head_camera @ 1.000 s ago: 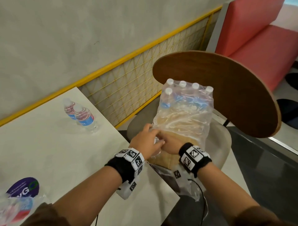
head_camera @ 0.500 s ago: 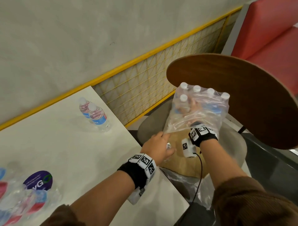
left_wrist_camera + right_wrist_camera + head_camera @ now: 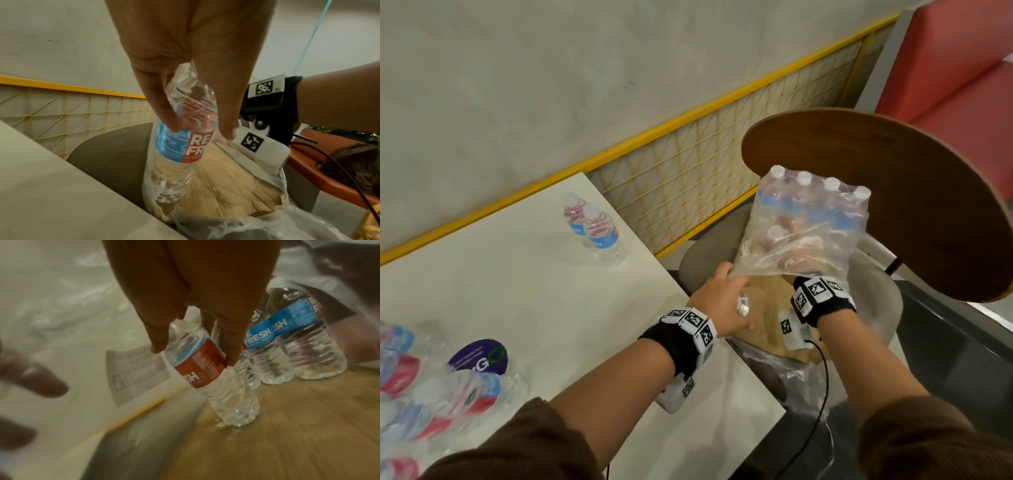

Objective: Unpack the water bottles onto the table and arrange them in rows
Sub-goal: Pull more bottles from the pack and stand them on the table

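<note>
Head view: torn clear plastic multipack wrap (image 3: 804, 236) on a wood-backed chair (image 3: 914, 205); two clear labelled water bottles (image 3: 602, 236) upright on the white table (image 3: 517, 294).

Left wrist view only: left hand (image 3: 191, 65), fingers curled round a red-and-blue-labelled bottle (image 3: 180, 138) beside the wrap's mouth.

Right wrist view only: right hand (image 3: 195, 293) inside the wrap, fingers clamped on a red-labelled bottle (image 3: 213, 373); blue-labelled packed bottles (image 3: 287, 340) behind.

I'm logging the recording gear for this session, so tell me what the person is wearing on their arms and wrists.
Both arms have brown sleeves pushed up toward the elbows. The left wrist wears a black wristband ringed with white blocks bearing black square-pattern markers, and a white marked camera box hangs beneath it. The right wrist carries the same black band, markers and white box, and a thin black cable trails down from it.
</note>
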Demonstrator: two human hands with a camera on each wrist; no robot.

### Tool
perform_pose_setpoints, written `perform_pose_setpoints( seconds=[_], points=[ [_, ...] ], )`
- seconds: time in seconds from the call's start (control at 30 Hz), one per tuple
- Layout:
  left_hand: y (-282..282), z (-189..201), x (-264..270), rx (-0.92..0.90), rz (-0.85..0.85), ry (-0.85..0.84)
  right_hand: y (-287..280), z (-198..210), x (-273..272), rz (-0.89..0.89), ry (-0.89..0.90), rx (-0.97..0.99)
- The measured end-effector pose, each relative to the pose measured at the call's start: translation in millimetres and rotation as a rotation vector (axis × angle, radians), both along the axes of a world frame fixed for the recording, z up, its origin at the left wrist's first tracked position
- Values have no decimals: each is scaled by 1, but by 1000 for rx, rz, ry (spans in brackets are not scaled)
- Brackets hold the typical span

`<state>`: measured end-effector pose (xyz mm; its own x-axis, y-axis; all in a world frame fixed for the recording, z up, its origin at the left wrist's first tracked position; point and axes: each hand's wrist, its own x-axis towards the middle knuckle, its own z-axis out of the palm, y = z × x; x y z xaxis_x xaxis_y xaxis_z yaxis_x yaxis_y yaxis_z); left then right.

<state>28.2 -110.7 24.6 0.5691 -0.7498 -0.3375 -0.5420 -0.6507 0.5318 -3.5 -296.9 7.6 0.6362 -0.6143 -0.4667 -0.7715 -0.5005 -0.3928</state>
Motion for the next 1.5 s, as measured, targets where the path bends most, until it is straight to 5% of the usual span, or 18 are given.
perform_pose_setpoints(
  seconds=[0.1,0.3,0.43,0.67,0.77,1.0,1.1,1.37,1.5],
  points=[
    [15,3,-5,6,77,73,17,-9,-19,-20,41,50],
    [61,12,-13,-101,200,169,54,0,-61,83,-232,-129],
    [102,28,-11,-37,144,150,95,28,-89,243,-486,244],
    [198,43,2,417,-87,-16,233,40,-108,788,-222,402],
    [237,45,1,524,-98,-7,300,29,-107,872,-258,465],
    [321,42,-10,680,-203,-125,390,13,-84,625,-416,361],
    [344,45,-15,661,-209,-117,402,8,-77,454,-311,434],
    [369,79,22,295,46,-347,425,-29,-94,218,-48,646],
    [366,71,45,459,85,-394,445,-50,-89,99,-111,762]
  ],
)
